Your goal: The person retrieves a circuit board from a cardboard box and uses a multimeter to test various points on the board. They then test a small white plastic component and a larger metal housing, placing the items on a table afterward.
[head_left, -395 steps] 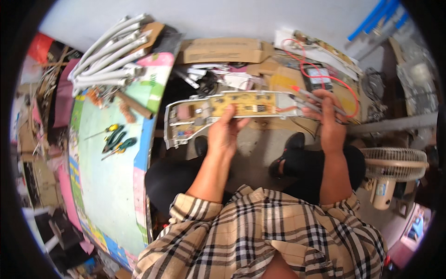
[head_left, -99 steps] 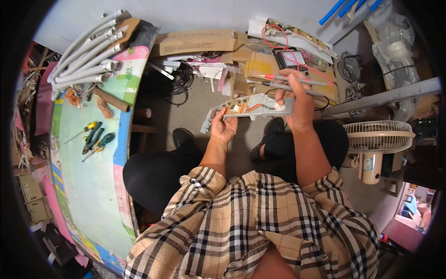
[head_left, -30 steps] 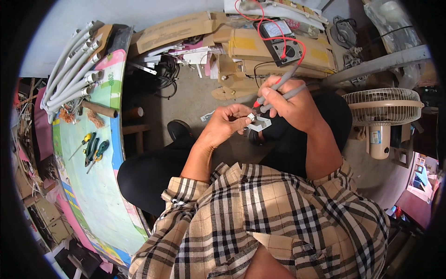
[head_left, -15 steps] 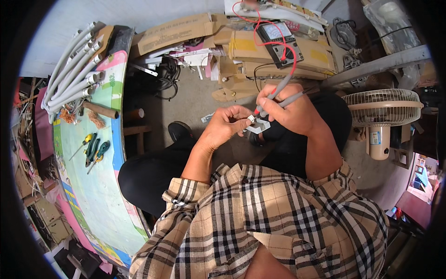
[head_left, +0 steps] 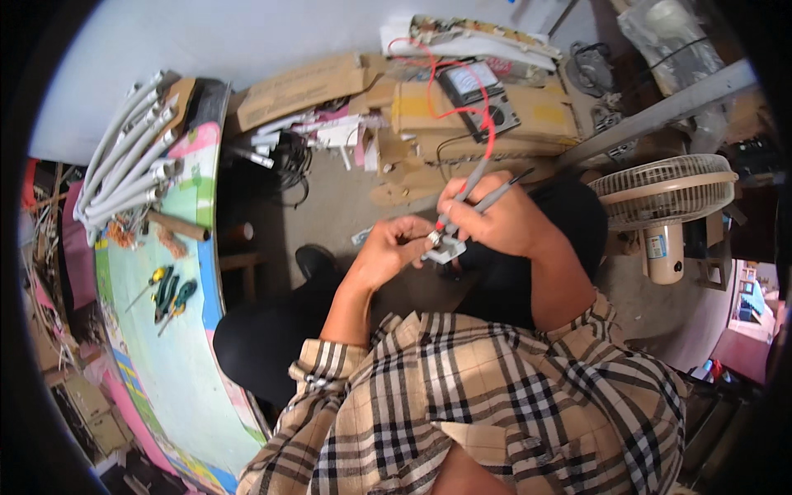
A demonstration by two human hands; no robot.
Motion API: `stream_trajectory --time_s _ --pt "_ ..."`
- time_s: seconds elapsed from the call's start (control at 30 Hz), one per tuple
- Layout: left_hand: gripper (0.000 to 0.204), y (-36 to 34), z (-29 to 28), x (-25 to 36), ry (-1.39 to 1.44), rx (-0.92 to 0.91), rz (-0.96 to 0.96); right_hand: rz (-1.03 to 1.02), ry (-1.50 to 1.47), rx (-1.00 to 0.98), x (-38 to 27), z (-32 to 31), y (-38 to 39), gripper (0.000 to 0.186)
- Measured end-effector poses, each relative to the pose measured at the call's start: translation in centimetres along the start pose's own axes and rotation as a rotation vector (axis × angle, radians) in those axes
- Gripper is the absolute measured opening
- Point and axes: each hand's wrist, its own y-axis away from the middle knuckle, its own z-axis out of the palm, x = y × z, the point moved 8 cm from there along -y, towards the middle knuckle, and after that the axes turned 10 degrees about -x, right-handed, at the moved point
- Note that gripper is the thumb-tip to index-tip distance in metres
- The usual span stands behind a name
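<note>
Closed around a small white part [head_left: 434, 238], perhaps a terminal block, my left hand [head_left: 384, 254] is in front of my body. A light grey angular piece [head_left: 451, 251] hangs just below the part; whether the two are joined I cannot tell. Two grey test probes [head_left: 475, 176] are gripped together in my right hand [head_left: 503, 221], like chopsticks. The red tip of one meets or nearly meets the white part; the other's tip is hard to make out. A red lead runs from the probes to an analog multimeter [head_left: 488, 111] lying on cardboard beyond my hands.
At left, a table [head_left: 157, 355] bears bundled grey tubes [head_left: 124, 165], a wooden-handled brush [head_left: 177, 224], pliers [head_left: 165, 290] and screwdrivers. A beige fan [head_left: 664, 194] stands at right. Flattened cardboard [head_left: 305, 87] and black cables [head_left: 289, 157] lie ahead.
The view has shifted slightly, so the scene sits a little lower and my hands further left. Both hands keep their grips, and the red probe tip stays at the white part.
</note>
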Motion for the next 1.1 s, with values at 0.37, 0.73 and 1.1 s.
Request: stream_trajectory --time_s 0.37,0.73,1.1 --pt "0.014 0.0 0.5 -0.2 0.018 -0.038 -0.047 -0.023 0.041 -0.103 -0.2 0.4 0.2 0.022" --pt "0.017 0.3 -0.2 -0.4 0.036 0.028 -0.041 0.028 -0.024 -0.035 0.4 0.4 0.0 0.023" --pt "0.016 0.0 -0.9 0.2 0.009 0.038 0.001 0.036 -0.166 -0.088 -0.5 0.2 0.0 0.021"
